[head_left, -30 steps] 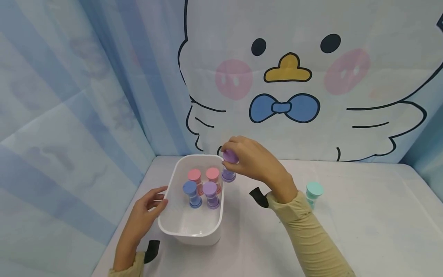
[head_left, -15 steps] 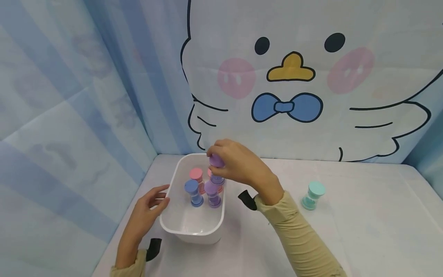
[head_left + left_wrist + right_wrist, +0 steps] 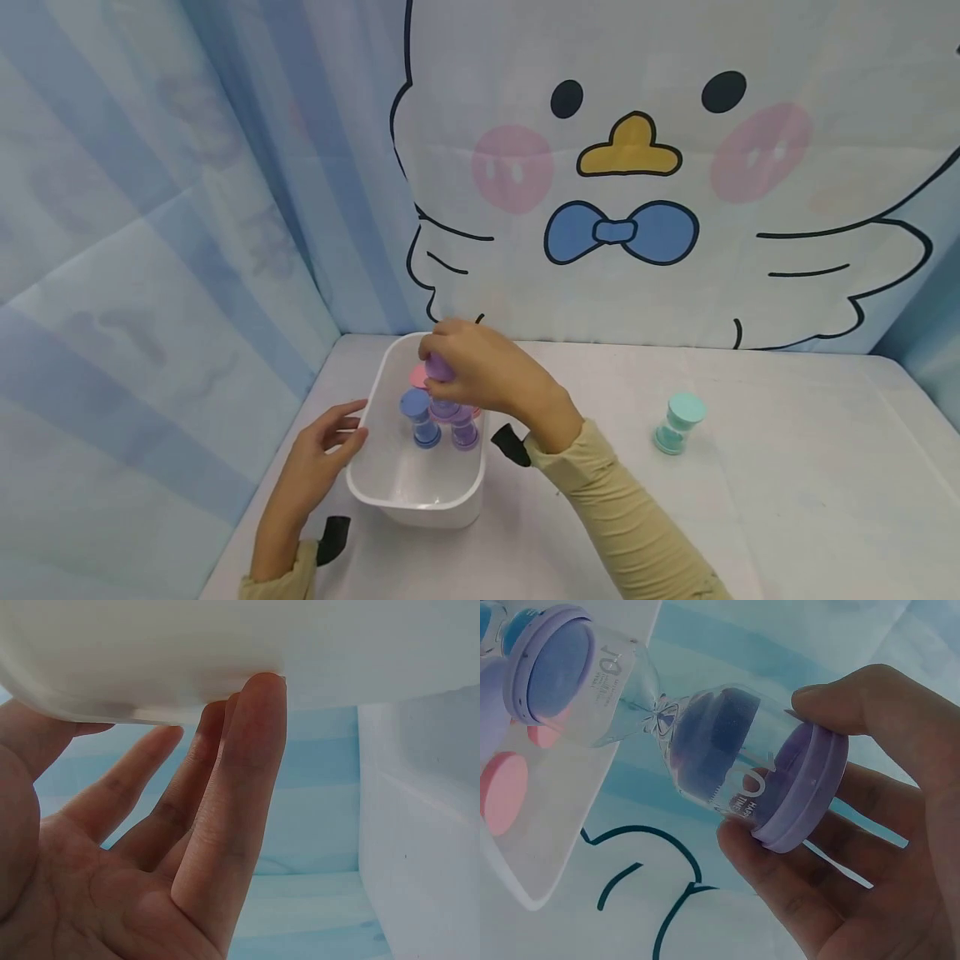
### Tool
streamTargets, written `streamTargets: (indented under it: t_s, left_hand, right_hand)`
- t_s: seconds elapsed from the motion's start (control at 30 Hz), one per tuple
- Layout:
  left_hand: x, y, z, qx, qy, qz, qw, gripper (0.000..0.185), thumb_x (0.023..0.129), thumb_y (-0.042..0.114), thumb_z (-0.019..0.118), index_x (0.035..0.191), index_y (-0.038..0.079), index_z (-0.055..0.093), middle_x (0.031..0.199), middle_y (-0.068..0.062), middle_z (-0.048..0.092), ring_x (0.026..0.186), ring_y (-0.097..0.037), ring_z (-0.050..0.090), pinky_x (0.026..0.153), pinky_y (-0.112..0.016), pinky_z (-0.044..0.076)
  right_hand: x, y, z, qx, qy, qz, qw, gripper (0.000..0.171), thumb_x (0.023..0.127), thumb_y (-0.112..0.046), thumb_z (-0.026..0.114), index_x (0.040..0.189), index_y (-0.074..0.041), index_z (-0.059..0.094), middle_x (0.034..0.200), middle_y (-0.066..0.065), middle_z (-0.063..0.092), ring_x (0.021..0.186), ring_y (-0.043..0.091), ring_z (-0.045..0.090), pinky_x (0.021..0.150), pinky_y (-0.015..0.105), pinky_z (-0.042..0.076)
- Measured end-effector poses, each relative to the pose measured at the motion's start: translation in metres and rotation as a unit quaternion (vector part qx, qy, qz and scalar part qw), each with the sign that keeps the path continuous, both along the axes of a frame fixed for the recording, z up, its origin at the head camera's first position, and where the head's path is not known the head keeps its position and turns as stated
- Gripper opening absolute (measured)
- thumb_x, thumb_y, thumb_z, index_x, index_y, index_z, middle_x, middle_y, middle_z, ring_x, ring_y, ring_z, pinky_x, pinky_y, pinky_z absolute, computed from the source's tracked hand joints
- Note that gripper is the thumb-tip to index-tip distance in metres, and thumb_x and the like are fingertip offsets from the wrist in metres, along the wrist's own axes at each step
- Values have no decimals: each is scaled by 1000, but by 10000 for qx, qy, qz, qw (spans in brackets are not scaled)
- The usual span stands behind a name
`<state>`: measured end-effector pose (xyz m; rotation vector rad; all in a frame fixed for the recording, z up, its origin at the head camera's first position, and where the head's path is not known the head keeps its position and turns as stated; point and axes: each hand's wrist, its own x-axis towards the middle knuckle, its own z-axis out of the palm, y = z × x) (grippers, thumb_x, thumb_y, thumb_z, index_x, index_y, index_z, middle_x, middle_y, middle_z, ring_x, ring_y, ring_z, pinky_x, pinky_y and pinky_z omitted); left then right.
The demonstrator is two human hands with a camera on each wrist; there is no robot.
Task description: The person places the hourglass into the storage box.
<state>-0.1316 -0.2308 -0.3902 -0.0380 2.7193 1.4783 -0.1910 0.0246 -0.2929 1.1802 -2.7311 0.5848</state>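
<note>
My right hand point(image 3: 498, 371) pinches the purple cap of a sand timer point(image 3: 438, 367) between thumb and fingertips, over the back part of a white plastic bin point(image 3: 412, 492). The right wrist view shows its clear, narrow-waisted glass printed with "10" and purple sand inside. In the bin stand a blue sand timer point(image 3: 416, 406), another purple one point(image 3: 466, 433) and pink ones point(image 3: 418, 377), partly hidden behind the held timer and hand. My left hand point(image 3: 307, 458) steadies the bin's left side, its extended fingers point(image 3: 255, 727) against the outer wall and the thumb at the rim.
A teal sand timer point(image 3: 684, 410) stands upright on the white tabletop point(image 3: 795, 467) to the right. Behind the table hangs a cloth backdrop point(image 3: 615, 308) with a cartoon bird; a blue and white striped curtain point(image 3: 150, 333) closes the left side.
My right hand has carried the purple sand timer leftward from beside the bin's right rim to over the inside, and lower. The left hand keeps its place on the bin.
</note>
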Motion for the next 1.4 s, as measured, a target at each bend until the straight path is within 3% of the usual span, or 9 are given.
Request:
streamTargets:
  t_s: [0.4,0.9,1.4]
  left_hand:
    - [0,0,-2,23,210,-74,9997,45,99,24,62,141,10,53,131,-19,61,117,-37,61,93,-46,55]
    - [1,0,-1,-29,216,-120,9997,46,99,27,61,141,10,53,131,-19,61,117,-34,61,93,-40,56]
    - [1,0,0,-53,70,-60,9999,47,100,27,61,142,10,52,137,-19,57,121,-36,58,98,-46,52]
  right_hand:
    - [3,-17,-8,382,73,221,9990,22,88,-26,71,106,-15,70,101,-2,66,93,12,61,78,24,55]
    - [4,-34,-18,587,84,330,9977,25,87,-24,71,109,-13,70,104,-1,68,93,9,63,82,19,53]
    - [3,-51,-30,770,-89,388,9962,23,86,-23,74,106,-13,71,100,-1,69,88,8,62,80,18,52]
